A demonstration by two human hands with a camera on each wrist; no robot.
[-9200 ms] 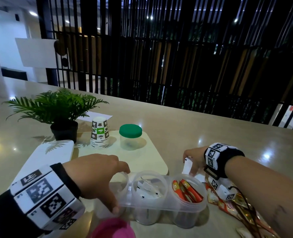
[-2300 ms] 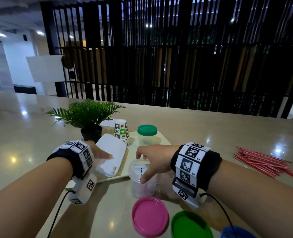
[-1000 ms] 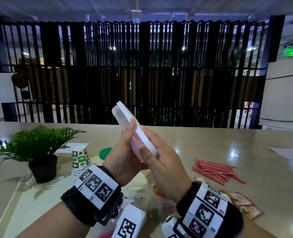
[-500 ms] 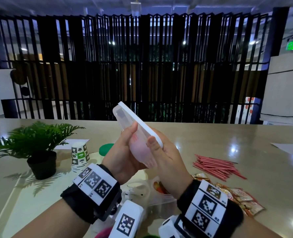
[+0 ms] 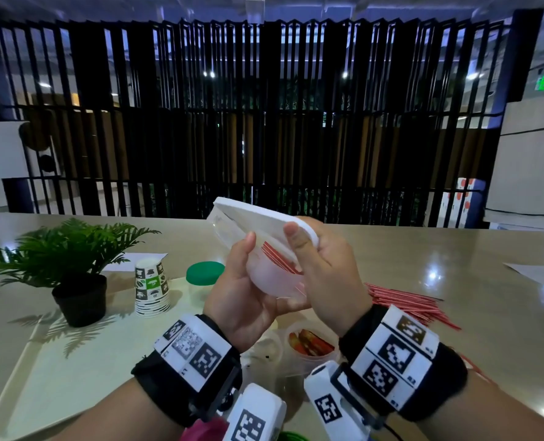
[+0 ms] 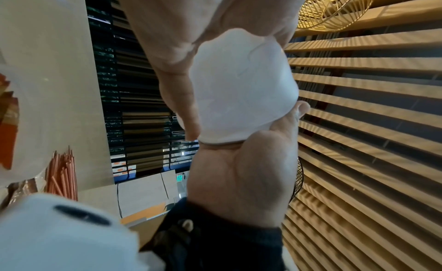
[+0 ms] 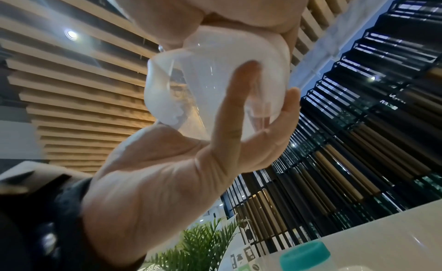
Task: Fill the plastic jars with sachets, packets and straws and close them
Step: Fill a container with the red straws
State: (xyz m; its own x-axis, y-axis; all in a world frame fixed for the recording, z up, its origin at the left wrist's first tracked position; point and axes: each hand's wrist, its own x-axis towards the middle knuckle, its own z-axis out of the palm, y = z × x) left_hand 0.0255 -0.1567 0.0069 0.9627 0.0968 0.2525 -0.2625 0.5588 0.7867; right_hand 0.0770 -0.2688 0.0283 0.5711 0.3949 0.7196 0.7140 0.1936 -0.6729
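Observation:
I hold a clear plastic container point(image 5: 265, 275) with a white lid point(image 5: 257, 218) up above the table, tilted. My left hand point(image 5: 243, 288) grips its underside, thumb on the near wall. My right hand point(image 5: 320, 268) holds the right end, thumb on the lid's rim. The wrist views show the container point(image 6: 239, 86) point(image 7: 215, 76) cupped between both palms. Red lines show through its wall; I cannot tell if they are inside. Below stand an open jar of red sachets point(image 5: 310, 342) and another open jar point(image 5: 264, 348). Red straws point(image 5: 404, 303) lie on the right.
A beige tray point(image 5: 57, 370) carries stacked paper cups point(image 5: 151, 288) and a green-lidded jar point(image 5: 204, 273). A potted plant point(image 5: 70, 265) stands at the left. A pink lid point(image 5: 200, 431) and a green lid point(image 5: 291, 436) lie at the near edge. A black slatted screen borders the far side.
The container was lifted off the tray and raised in both hands. Over the last second it has tipped from steeply upright to flatter, lid facing up.

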